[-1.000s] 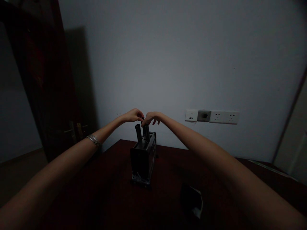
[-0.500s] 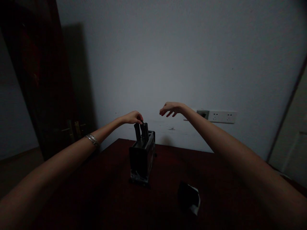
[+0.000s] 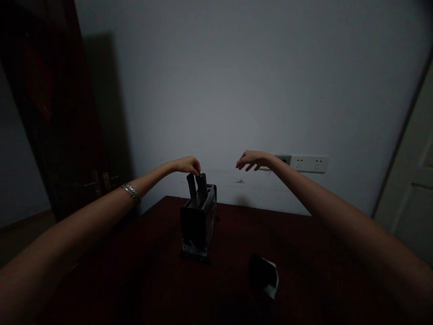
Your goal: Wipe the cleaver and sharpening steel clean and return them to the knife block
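A dark, narrow knife block [image 3: 194,225] stands upright on the dark red table [image 3: 233,221], with several black handles rising from its top. My left hand [image 3: 188,164] is over the block from the left, fingers pinched on the top of one black knife handle [image 3: 199,181]. Any blade is hidden inside the block. Another black handle [image 3: 191,186] leans close by, just left of the gripped one. To the right of the block, my right hand [image 3: 252,160] hangs in the air, fingers apart and drooping, touching nothing.
A small dark object with a white edge [image 3: 265,275] lies at the table's front right; its kind is unclear in the dim light. Behind the table is a pale wall with sockets [image 3: 309,164]. A dark door with a handle [image 3: 106,181] stands at left.
My right hand has shifted right and slightly down, away from the block. My left hand keeps its pinch on the handle. The whole view has moved slightly.
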A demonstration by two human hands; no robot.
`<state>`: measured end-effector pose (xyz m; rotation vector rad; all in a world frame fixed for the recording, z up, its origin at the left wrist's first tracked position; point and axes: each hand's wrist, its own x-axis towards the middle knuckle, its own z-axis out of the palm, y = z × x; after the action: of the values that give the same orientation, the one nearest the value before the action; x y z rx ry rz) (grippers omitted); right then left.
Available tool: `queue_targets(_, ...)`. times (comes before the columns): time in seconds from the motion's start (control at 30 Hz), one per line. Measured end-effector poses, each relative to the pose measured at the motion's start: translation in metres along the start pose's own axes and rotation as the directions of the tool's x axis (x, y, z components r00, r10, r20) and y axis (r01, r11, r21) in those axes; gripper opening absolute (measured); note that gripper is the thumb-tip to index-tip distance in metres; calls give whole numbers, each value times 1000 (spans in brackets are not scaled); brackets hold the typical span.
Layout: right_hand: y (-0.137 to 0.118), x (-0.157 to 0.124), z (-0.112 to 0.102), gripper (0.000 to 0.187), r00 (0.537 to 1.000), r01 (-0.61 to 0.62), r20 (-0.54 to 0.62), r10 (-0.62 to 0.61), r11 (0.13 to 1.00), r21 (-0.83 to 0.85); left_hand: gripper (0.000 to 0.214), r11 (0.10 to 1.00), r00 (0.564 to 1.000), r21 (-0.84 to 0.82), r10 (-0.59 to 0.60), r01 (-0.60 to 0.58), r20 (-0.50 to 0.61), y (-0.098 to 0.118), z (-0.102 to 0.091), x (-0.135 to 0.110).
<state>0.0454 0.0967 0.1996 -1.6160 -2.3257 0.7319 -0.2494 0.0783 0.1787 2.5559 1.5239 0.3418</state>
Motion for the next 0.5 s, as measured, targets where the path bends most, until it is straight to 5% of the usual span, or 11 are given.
queue_targets(0.2, 17, -15, 0, 26, 1000, -25, -19, 25, 1000, -11, 73, 999, 998, -30, 15, -17, -57, -4, -3, 2)
queue_targets(0.33, 28, -28, -2, 25, 998, -61, -38, 59, 998, -31, 93, 995, 991, -96, -46, 33, -129, 5, -26, 1)
queue_targets(0.43, 37, -36, 4, 23, 996, -76, -58, 73, 996, -52, 90, 987, 960, -157, -8, -38, -279, 26, -48, 0)
queue_targets(0.5, 47, -41, 17, 21, 994, -83, -78, 77, 994, -73, 80, 979, 900, -159, 47, -127, -433, 48, -56, -1)
